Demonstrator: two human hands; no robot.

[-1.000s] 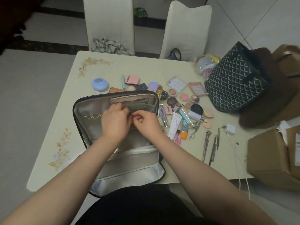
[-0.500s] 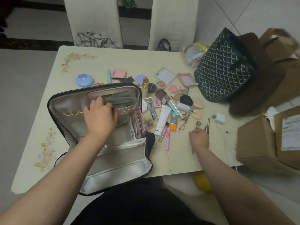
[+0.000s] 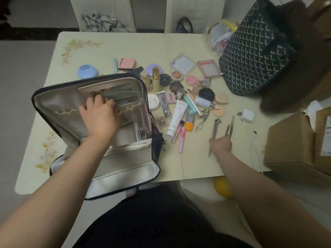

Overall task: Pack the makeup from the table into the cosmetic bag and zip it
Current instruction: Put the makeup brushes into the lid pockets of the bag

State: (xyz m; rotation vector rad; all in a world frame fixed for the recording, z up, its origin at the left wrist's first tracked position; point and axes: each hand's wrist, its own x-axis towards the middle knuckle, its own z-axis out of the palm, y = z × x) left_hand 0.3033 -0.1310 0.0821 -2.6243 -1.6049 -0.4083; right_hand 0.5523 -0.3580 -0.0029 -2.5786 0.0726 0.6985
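The open cosmetic bag (image 3: 93, 126) lies at the table's (image 3: 125, 45) near-left edge; the left hand (image 3: 100, 115) presses curled fingers on its lid pocket, while the right hand (image 3: 221, 144), arm outstretched, grasps metal tools (image 3: 215, 129) near the near edge

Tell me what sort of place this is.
Most likely a home dining area: a cream table with painted flowers, two white dining chairs pushed up to its far side, a tiled floor, and cardboard parcels beside it.
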